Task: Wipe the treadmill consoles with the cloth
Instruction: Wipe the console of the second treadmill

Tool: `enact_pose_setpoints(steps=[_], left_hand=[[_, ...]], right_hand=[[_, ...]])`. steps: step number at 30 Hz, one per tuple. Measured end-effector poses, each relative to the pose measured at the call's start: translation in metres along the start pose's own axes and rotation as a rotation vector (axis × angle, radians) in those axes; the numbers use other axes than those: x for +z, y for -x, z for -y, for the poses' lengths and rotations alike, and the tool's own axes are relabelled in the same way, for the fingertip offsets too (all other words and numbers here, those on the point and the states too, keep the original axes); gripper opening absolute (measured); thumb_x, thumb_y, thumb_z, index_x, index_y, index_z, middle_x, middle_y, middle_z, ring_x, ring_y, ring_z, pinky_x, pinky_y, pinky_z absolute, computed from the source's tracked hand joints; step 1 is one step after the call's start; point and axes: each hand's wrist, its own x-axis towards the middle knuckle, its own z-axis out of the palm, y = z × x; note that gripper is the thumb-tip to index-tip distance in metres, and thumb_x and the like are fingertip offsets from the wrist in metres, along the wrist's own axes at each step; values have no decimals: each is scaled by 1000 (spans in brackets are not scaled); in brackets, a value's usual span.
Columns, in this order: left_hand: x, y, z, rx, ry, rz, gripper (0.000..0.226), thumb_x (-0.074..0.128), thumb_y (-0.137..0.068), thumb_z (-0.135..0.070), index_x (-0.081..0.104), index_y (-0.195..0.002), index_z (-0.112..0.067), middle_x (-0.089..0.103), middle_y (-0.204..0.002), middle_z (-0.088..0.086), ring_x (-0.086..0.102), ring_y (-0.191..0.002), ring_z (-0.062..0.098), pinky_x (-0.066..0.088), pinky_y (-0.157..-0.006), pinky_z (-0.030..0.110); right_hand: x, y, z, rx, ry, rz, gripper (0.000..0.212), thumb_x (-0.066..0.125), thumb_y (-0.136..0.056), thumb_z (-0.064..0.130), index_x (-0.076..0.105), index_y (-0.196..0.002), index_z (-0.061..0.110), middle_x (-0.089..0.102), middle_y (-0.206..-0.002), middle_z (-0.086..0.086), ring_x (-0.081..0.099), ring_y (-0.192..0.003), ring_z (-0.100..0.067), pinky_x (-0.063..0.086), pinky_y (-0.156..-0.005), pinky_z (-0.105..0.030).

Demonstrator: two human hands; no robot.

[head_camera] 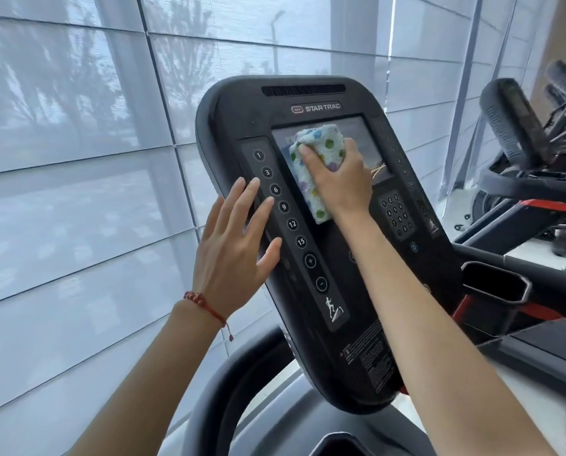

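A black treadmill console [248, 106] fills the middle of the view, tilted to the right. Its screen [360, 133] sits in the upper centre. My right hand [339, 177] presses a folded white cloth with coloured dots [321, 143] flat against the screen, covering its left part. My left hand [234, 248] rests open on the console's left edge, fingers spread beside the column of number buttons [280, 197]. A red string bracelet circles that wrist.
A second machine's console [512, 126] and dark handlebars [531, 187] stand to the right. A cup holder [495, 284] sits just right of my forearm. Window blinds [77, 159] run behind and to the left. A curved grey handrail [229, 383] passes below the console.
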Motion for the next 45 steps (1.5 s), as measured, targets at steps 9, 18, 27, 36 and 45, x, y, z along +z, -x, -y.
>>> enact_pose_setpoints(steps=[9,18,27,36,45], left_hand=[[8,0,0,21,3,-62,44,50,-90,-25,57,-123,2,45,-138,21,34,-133,35,37,-103,52],[9,-1,-1,21,-24,-85,44,50,-89,-24,58,-123,1,46,-137,22,36,-132,35,37,-101,53],[10,0,1,22,-8,-72,44,49,-90,-26,57,-125,0,44,-139,20,35,-133,33,43,-96,54],[13,0,1,15,7,-98,43,48,-89,-25,58,-123,1,46,-137,20,36,-132,33,47,-92,51],[16,0,1,13,22,-130,41,48,-89,-22,60,-120,3,47,-135,20,38,-131,33,48,-90,51]], right_hand=[[20,-23,5,-208,16,-52,46,63,-77,55,56,-87,11,58,-80,2,53,-71,-13,37,-62,-25],[10,-65,-27,-119,-28,-99,42,66,-77,51,58,-89,12,63,-81,-1,59,-73,-15,41,-62,-25],[-19,-117,-74,87,86,-194,53,59,-82,52,57,-111,7,65,-110,-12,58,-104,-28,37,-73,-26],[-22,-114,-75,143,69,-156,47,60,-80,52,64,-104,11,68,-107,-8,60,-102,-26,44,-81,-27],[-4,-36,-23,-142,-6,17,36,71,-74,47,68,-88,14,65,-74,6,58,-64,-8,40,-53,-7]])
